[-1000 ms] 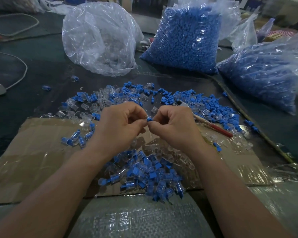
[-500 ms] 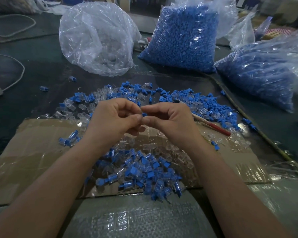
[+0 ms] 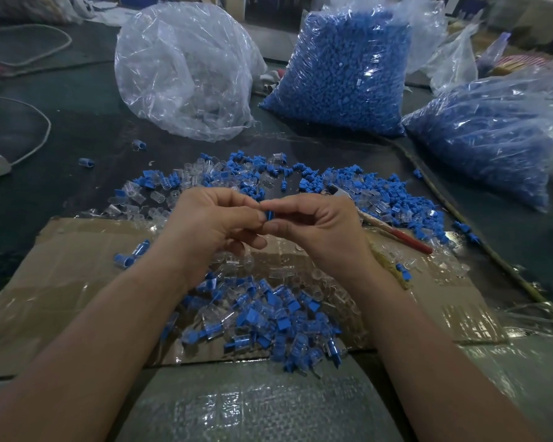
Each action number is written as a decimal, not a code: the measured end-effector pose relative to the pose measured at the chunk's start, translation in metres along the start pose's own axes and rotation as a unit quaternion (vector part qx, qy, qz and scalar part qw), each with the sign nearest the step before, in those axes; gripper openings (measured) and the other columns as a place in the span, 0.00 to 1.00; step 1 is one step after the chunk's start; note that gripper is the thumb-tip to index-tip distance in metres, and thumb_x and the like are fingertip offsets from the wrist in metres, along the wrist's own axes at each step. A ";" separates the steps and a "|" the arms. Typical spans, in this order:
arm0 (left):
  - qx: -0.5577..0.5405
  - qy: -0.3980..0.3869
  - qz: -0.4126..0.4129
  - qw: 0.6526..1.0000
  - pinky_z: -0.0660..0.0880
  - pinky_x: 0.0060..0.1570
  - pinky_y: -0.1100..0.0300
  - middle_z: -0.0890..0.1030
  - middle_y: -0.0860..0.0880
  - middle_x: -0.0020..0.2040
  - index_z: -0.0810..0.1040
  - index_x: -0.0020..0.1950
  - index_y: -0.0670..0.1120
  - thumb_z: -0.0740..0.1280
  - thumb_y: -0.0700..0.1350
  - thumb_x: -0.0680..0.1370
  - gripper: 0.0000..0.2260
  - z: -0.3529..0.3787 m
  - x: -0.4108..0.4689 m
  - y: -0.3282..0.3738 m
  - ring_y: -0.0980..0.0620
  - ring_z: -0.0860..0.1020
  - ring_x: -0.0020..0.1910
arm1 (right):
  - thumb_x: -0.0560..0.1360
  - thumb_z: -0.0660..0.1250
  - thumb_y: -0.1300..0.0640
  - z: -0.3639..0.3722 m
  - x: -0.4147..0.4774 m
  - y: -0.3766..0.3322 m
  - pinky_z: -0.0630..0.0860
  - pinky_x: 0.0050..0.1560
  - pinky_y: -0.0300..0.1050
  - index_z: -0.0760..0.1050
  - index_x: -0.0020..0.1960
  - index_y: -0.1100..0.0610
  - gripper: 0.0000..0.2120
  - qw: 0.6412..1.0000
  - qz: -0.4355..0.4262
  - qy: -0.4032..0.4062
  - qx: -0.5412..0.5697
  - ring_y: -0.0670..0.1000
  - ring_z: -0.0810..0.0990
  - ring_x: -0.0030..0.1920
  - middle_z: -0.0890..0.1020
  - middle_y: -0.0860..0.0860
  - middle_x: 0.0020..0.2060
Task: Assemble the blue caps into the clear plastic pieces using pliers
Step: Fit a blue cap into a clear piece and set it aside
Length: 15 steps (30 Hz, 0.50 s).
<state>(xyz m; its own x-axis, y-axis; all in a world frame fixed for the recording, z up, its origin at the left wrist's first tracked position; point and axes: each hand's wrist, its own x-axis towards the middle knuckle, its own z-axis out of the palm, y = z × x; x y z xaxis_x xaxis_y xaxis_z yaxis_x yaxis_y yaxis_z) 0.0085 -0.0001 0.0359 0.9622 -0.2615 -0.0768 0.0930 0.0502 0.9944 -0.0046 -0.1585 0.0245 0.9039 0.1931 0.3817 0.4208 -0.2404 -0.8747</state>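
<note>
My left hand [image 3: 211, 223] and my right hand [image 3: 320, 229] meet above the cardboard sheet [image 3: 61, 282]. Between their fingertips sits one small blue cap [image 3: 269, 215], pinched by both; any clear piece with it is hidden by my fingers. Below my wrists lies a pile of joined blue-and-clear pieces [image 3: 268, 317]. Loose blue caps and clear pieces [image 3: 300, 177] are scattered beyond my hands. Red-handled pliers [image 3: 396, 232] lie on the table to the right of my right hand, untouched.
At the back stand a bag of clear pieces [image 3: 186, 74] and two bags of blue caps [image 3: 345, 71], [image 3: 492, 138]. A white cord [image 3: 42, 135] loops at the left. A thin stick [image 3: 479, 244] runs along the right.
Both hands have closed in on each other and the fingertips now overlap around the blue cap. Nothing else on the table has moved.
</note>
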 end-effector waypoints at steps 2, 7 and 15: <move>-0.009 -0.005 -0.006 1.000 0.72 0.22 0.67 0.81 0.46 0.28 0.77 0.37 0.41 0.70 0.35 0.65 0.04 0.000 0.000 0.000 0.53 0.79 0.25 | 0.66 0.72 0.67 0.000 0.000 0.001 0.78 0.47 0.38 0.78 0.54 0.58 0.17 1.000 -0.008 0.007 -0.015 0.45 0.82 0.44 0.82 0.45 0.41; -0.061 -0.023 -0.017 0.998 0.75 0.24 0.65 0.82 0.42 0.31 0.77 0.39 0.38 0.69 0.37 0.59 0.10 -0.002 0.001 0.002 0.50 0.81 0.27 | 0.67 0.71 0.68 -0.002 0.000 0.002 0.78 0.47 0.37 0.75 0.55 0.59 0.18 0.999 -0.026 0.022 -0.029 0.43 0.82 0.44 0.82 0.46 0.42; -0.061 -0.032 -0.029 0.997 0.76 0.24 0.64 0.82 0.40 0.32 0.77 0.40 0.37 0.65 0.31 0.68 0.04 -0.002 0.003 0.001 0.48 0.81 0.27 | 0.68 0.71 0.66 -0.004 0.000 0.004 0.79 0.47 0.38 0.79 0.53 0.65 0.14 0.989 -0.067 0.025 -0.126 0.45 0.81 0.46 0.81 0.48 0.43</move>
<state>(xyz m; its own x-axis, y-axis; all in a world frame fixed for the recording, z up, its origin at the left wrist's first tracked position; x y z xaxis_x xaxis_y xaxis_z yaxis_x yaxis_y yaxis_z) 0.0117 0.0008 0.0363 0.9364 -0.3278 -0.1255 0.1826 0.1494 0.9718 -0.0021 -0.1636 0.0226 0.8384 0.1931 0.5097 0.5377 -0.4459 -0.7156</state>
